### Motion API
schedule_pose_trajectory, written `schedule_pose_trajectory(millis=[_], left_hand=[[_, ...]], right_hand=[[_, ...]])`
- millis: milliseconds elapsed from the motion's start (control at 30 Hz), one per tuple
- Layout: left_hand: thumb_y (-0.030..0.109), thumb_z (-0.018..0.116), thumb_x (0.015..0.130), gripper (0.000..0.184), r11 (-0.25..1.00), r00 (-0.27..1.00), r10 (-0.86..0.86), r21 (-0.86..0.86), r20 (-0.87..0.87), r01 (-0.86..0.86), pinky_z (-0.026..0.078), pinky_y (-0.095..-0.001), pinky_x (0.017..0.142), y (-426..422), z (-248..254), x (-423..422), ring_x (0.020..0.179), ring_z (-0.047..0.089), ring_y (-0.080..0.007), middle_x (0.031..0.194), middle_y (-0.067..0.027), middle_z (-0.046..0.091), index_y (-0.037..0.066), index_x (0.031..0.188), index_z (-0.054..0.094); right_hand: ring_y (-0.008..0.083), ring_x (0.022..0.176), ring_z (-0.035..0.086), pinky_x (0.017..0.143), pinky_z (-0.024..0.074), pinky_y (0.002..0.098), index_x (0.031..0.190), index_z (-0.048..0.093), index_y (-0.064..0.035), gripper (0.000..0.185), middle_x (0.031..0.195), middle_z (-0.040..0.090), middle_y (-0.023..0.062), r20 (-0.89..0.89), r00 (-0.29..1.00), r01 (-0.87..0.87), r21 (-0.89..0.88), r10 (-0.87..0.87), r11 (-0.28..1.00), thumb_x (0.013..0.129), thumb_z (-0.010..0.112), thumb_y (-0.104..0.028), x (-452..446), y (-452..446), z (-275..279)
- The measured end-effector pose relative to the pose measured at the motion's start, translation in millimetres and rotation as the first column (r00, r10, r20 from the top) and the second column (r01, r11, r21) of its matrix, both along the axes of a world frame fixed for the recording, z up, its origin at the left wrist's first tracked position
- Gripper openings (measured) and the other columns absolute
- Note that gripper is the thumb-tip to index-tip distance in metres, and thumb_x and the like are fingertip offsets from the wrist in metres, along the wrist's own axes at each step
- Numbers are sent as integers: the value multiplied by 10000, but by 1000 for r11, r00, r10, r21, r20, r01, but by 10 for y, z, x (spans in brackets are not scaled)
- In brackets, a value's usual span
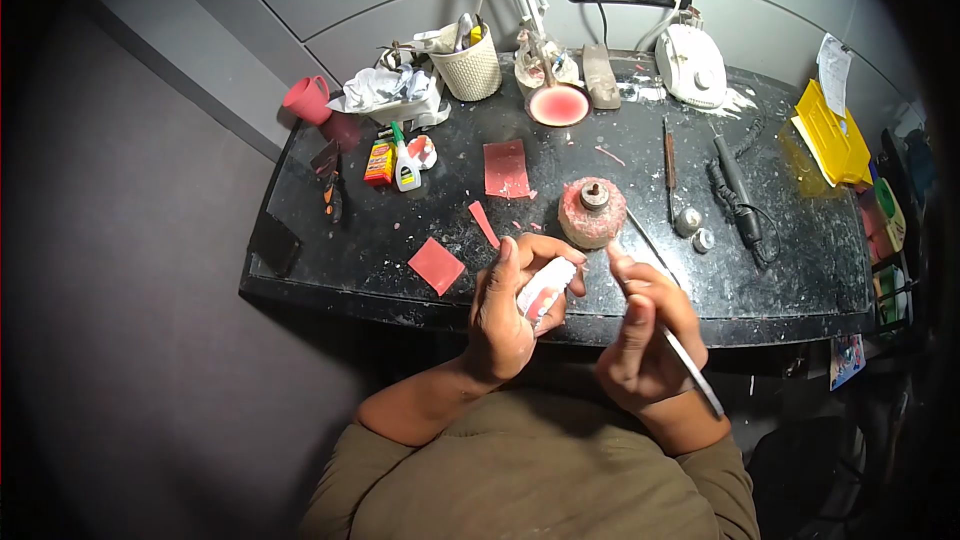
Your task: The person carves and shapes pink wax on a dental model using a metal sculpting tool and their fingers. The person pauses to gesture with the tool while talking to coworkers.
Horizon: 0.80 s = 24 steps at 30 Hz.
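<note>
In my left hand (497,318) I hold a white plaster dental cast (540,285) with pink wax and a few teeth on it, fingers curled round its edges. My right hand (650,340) grips a slim metal wax knife (692,368) like a pen, its handle end pointing back toward my wrist. The knife's tip is close to the wax-crusted spirit burner (592,215); whether a flame burns there I cannot tell. Near my left fingers lie a narrow pink wax strip (484,225) and a square pink wax sheet (437,265). Another wax sheet (507,169) lies farther back.
A glue bottle (406,165), small box (380,160) and pliers (331,195) sit left. A woven cup (467,65) and lamp (557,103) stand behind. Right are a corded handpiece (735,175), brown-handled tool (670,165), small metal cups (688,221) and white device (692,65).
</note>
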<state>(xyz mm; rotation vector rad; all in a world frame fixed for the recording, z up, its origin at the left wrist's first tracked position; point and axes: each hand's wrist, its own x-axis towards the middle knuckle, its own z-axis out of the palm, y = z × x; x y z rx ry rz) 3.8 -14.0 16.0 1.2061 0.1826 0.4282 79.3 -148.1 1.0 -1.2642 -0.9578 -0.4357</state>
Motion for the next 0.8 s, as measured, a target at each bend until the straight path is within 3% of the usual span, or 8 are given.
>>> schedule_pose_trajectory(millis=[100,133,167,267,300,433,500,800], left_hand=[[548,164,1091,735,995,1000,12,95,-27,-9,316,-204,457,52,1,-3,519,419,-64,849,-135,644,-27,1119,622],[548,164,1091,735,995,1000,15,94,-26,-13,316,-204,457,59,15,-7,519,419,-64,849,-135,644,-27,1119,622],[545,152,1091,748,976,998,55,213,-44,-44,348,-218,503,61,42,-11,561,446,-71,848,-131,644,-33,1115,626],[540,134,1093,758,918,992,108,389,-57,-78,410,-248,616,85,92,-46,661,509,-93,864,-122,648,-41,1119,620],[537,129,1094,754,893,991,119,443,-57,-82,441,-265,683,91,99,-58,720,544,-108,881,-118,652,-42,1126,610],[438,182,1115,623,870,985,132,464,110,-168,398,-262,640,100,-35,-21,699,497,-95,808,-58,576,-31,1151,590],[540,123,1093,704,858,992,118,498,50,-128,475,-289,784,83,-11,-34,834,587,-147,945,-112,629,-21,1199,535],[576,105,1079,724,863,985,134,475,109,-170,461,-263,756,5,20,12,848,569,-133,971,-103,587,-14,1205,507]], right_hand=[[374,1037,716,954,571,433,1174,462,89,160,1096,671,331,-179,970,-127,206,165,970,1045,462,-6,14,23,-20],[346,1045,716,954,570,441,1143,514,87,132,1071,693,307,-212,949,-179,245,233,953,1036,489,13,23,-7,-12],[346,1045,716,954,570,441,1143,514,87,132,1071,693,307,-211,949,-181,245,235,952,1036,489,13,45,-12,-6],[310,968,743,859,600,382,1028,638,81,103,1007,727,246,-18,998,-58,-88,56,994,934,666,49,101,0,100],[310,968,743,859,600,382,1028,638,81,103,1007,727,246,-19,998,-59,-86,58,995,934,666,49,82,10,106],[309,934,746,834,600,364,1036,653,76,159,994,728,237,31,991,-125,-92,128,988,891,717,57,-44,39,99],[303,931,747,835,599,353,1041,654,76,163,992,730,232,61,996,-63,-105,70,993,893,718,54,-65,53,83],[318,947,749,849,607,381,1011,656,94,140,950,730,223,79,989,-117,-70,122,991,891,717,58,-53,86,62]])
